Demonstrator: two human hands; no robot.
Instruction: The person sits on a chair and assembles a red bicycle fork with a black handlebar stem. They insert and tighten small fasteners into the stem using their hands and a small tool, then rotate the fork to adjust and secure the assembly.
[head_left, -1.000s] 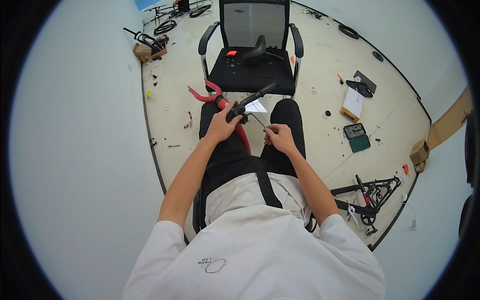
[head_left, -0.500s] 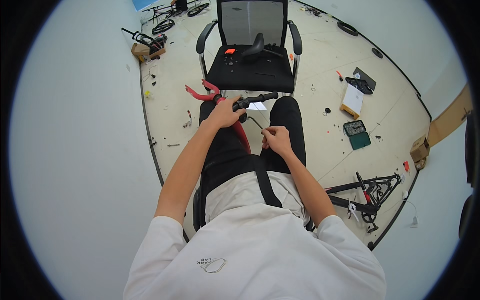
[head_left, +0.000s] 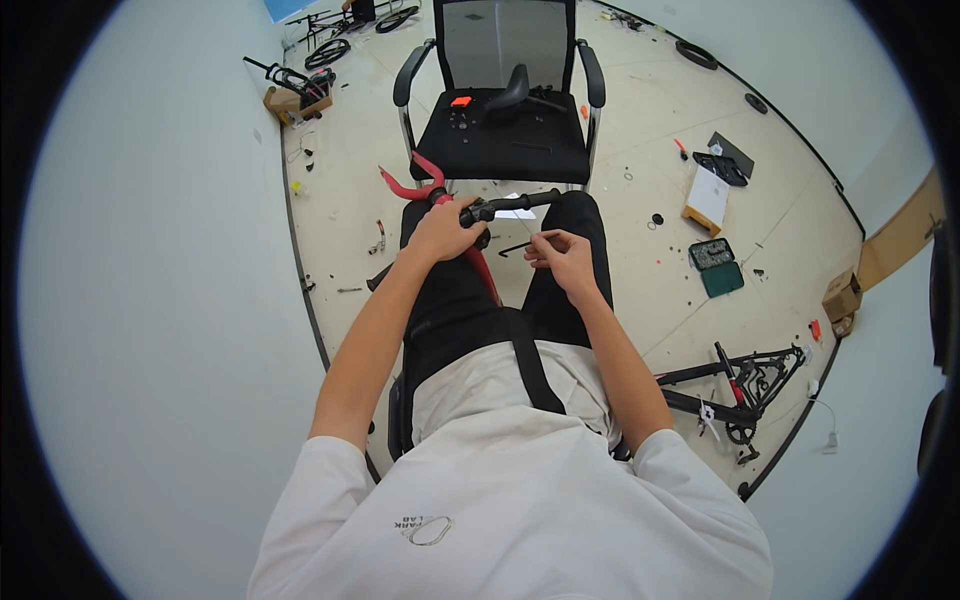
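Note:
Across my thighs lies a red bicycle fork (head_left: 436,172), its two prongs pointing away from me. A black handlebar (head_left: 535,200) is joined to it at the stem and runs slantwise over my legs. My left hand (head_left: 440,234) is closed round the stem area, fingers wrapped over the bar's middle; the clamp is partly hidden under them. Just right of it, my right hand (head_left: 563,258) pinches a dark L-shaped hex key (head_left: 512,249). The key's bent short end points left, apart from the stem.
Facing me is a black office chair (head_left: 480,150) with a bicycle saddle (head_left: 510,92) and small parts on its seat. On the floor at right are an open green case (head_left: 718,280), a white-topped box (head_left: 706,198) and a black bicycle frame (head_left: 735,395). A wall (head_left: 170,300) stands left.
My right hand has drawn the hex key away from the stem, and its bent end now shows. The handlebar and fork have turned slightly, bringing the left grip into view beside my leg.

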